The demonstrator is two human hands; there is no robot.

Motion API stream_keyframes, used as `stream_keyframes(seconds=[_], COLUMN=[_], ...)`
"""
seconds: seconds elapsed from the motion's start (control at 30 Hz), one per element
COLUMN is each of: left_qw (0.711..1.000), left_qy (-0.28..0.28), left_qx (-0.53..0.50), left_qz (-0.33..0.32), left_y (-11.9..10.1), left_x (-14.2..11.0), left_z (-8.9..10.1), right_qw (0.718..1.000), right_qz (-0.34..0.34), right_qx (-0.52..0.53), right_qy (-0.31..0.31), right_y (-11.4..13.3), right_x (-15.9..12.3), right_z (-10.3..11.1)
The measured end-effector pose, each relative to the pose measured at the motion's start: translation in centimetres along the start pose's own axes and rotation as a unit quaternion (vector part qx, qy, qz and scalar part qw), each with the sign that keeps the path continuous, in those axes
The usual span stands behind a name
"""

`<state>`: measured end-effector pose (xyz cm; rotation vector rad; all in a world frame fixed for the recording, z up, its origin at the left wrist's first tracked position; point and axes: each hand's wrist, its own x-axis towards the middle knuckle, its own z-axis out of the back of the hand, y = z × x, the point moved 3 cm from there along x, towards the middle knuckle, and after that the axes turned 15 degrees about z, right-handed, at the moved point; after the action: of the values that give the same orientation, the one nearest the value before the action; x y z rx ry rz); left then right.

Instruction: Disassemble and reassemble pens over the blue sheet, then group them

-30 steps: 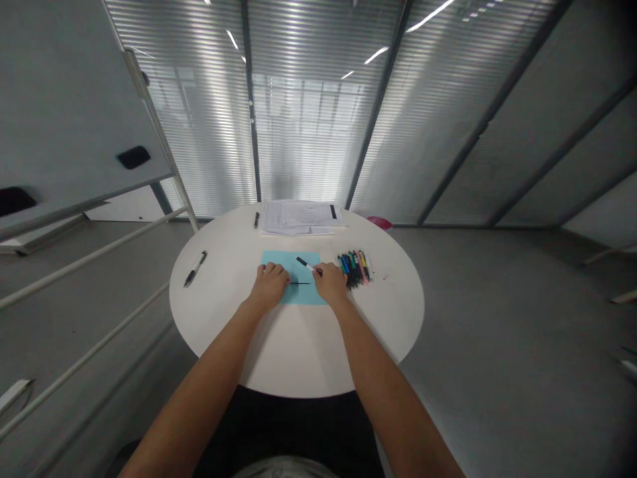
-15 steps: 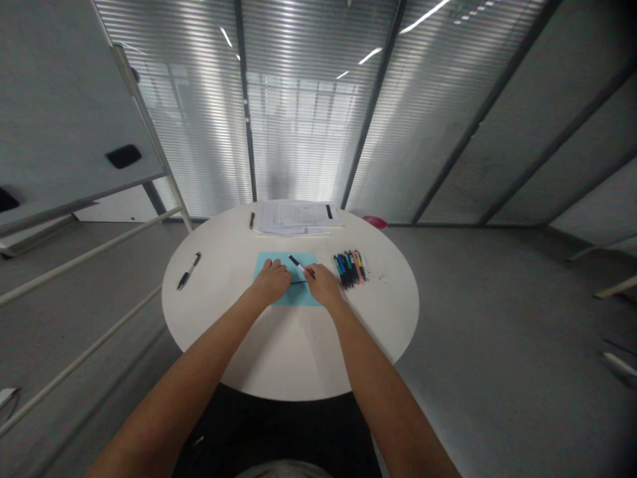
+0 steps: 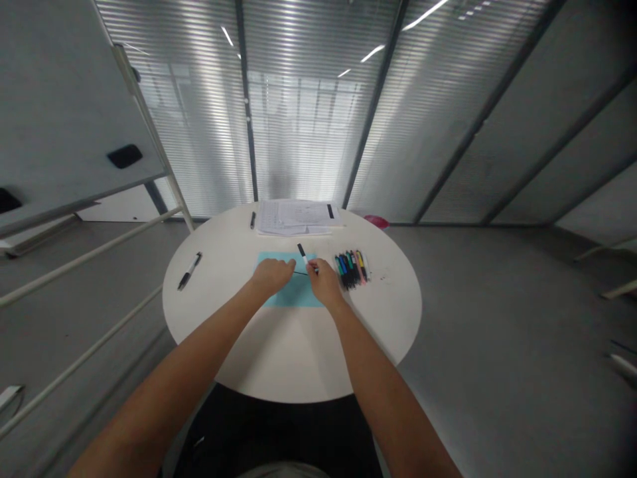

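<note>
A light-blue sheet of paper (image 3: 296, 293) lies on the white round table under both hands. My right hand (image 3: 324, 281) is closed round a slim white marker (image 3: 305, 257) with a black end, which points up and away from me. Between the two hands runs a thin black strip or stick (image 3: 300, 273); its exact kind is too small to make out. My left hand (image 3: 273, 275) is closed over the sheet's left part, its thumb at the strip's left end. The strip's right end disappears at my right hand.
A row of coloured markers (image 3: 352, 268) lies right of the sheet. Printed papers (image 3: 293, 218) are stacked at the table's far edge, beside a small dark pen (image 3: 253, 220). One black-and-white marker (image 3: 190, 271) lies at the left. A whiteboard stand (image 3: 149, 126) rises on the left.
My left hand has gone from fingers spread on the sheet to closed at the thin black strip. The strip has shifted slightly away from me, and the marker in my right hand has tilted more upright.
</note>
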<state>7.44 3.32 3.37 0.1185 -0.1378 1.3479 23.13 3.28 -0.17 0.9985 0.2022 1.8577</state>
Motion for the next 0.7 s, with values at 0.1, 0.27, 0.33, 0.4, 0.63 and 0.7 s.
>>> stream_keyframes(seconds=[0.1,0.27,0.33,0.4,0.63,0.7], left_qw=[0.999,0.984,0.96,0.913,0.598,0.549], left_qy=[-0.002,-0.046,-0.069,-0.081,-0.104,-0.108], left_qx=[-0.016,-0.141,-0.252,-0.382,-0.742,-0.776], left_qz=[0.036,0.094,0.096,0.113,0.283,0.292], left_y=[0.4,1.1,1.2,1.4,2.7,3.1], left_x=[-0.2,-0.4,-0.4,-0.2,0.0,-0.4], left_z=[0.3,1.2,1.2,0.7,-2.4,-2.3], right_qw=[0.999,0.992,0.987,0.982,0.984,0.984], right_qz=[0.005,-0.043,-0.054,-0.06,-0.055,-0.051], right_qx=[0.025,0.11,0.147,0.172,0.168,0.168], right_qy=[-0.029,-0.034,-0.037,-0.043,-0.025,-0.015], right_y=[0.2,0.1,0.1,0.1,-0.3,-0.4], right_x=[0.0,0.1,0.1,0.1,0.2,0.1], right_z=[0.0,-0.3,-0.5,-0.6,-1.5,-1.9])
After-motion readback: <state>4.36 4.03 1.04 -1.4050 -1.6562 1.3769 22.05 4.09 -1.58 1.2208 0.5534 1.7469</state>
